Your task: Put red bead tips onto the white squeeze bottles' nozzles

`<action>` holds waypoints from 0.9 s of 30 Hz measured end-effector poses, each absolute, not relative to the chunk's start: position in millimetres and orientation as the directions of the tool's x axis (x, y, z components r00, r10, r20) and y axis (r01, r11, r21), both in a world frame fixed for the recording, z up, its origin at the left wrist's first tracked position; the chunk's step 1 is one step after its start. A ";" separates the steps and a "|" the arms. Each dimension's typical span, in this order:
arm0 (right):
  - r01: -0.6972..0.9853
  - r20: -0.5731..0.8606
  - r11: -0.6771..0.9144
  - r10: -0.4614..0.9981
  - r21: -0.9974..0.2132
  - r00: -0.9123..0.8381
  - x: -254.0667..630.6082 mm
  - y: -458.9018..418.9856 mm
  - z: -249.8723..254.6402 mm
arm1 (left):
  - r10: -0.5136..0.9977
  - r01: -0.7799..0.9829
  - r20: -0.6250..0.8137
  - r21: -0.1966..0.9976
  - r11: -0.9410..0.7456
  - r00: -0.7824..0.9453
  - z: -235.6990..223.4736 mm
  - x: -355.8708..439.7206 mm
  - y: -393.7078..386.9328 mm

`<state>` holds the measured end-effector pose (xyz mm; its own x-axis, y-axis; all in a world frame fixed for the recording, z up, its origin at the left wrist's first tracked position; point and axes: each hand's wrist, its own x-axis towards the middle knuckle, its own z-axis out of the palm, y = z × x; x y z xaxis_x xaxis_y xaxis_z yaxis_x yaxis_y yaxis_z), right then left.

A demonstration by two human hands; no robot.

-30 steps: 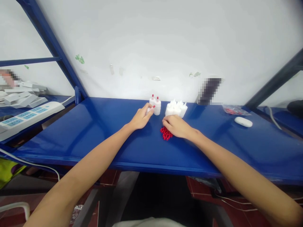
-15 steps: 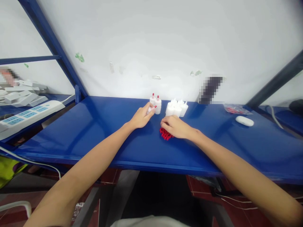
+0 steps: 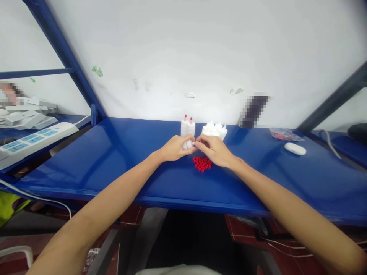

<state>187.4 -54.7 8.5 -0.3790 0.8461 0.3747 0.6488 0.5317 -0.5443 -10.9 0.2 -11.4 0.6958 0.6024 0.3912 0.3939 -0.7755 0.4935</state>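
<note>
My left hand (image 3: 175, 148) is closed round a small white squeeze bottle (image 3: 187, 144), tilted so its nozzle points right. My right hand (image 3: 215, 150) pinches the tip of that nozzle; the fingers hide the tip itself. Just below the hands lies a pile of small red caps (image 3: 202, 163) on the blue table. Behind my left hand stand two white squeeze bottles (image 3: 188, 127) with red caps on their nozzles. Behind my right hand several white bottles (image 3: 214, 130) with bare white nozzles stand grouped, partly covered by the hand.
On the right of the blue table (image 3: 114, 168) are a white oval case (image 3: 295, 149) and a clear plastic bag (image 3: 286, 134) with red pieces. A dark blurred-out object leans on the wall (image 3: 160, 57). Far left are a power strip (image 3: 37, 138) and white boxes (image 3: 28, 116).
My right hand has moved up and left from the red caps to the nozzle of the held bottle. My left hand has lowered slightly, bringing the bottle towards it.
</note>
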 end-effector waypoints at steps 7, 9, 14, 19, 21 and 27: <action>0.611 0.370 0.595 0.803 -0.522 -0.466 189.6 -52.0 7.2 | 0.522 0.419 0.403 0.319 -0.850 0.751 -10.7 -9.8 -4.1; 0.608 0.363 0.627 0.779 -0.488 -0.511 190.9 -52.2 10.2 | 0.504 0.430 0.424 0.262 -0.864 0.753 -10.1 -8.6 -5.1; 0.610 0.321 0.684 0.728 -0.400 -0.606 197.9 -52.0 20.0 | 0.455 0.476 0.459 0.079 -0.876 0.763 -7.0 -8.6 -4.4; 0.672 0.255 0.638 0.769 -0.377 -0.586 225.2 -45.6 14.5 | 0.486 0.547 0.427 -0.023 -0.837 0.762 -6.6 -20.5 6.2; 0.671 0.206 0.655 0.752 -0.348 -0.626 237.1 -43.0 7.7 | 0.495 0.531 0.433 0.042 -0.846 0.754 -8.9 -20.6 11.7; 0.702 -0.014 0.635 0.738 -0.324 -0.674 245.3 -41.1 5.5 | 0.423 0.395 0.395 0.155 -0.906 0.815 -15.3 2.2 27.3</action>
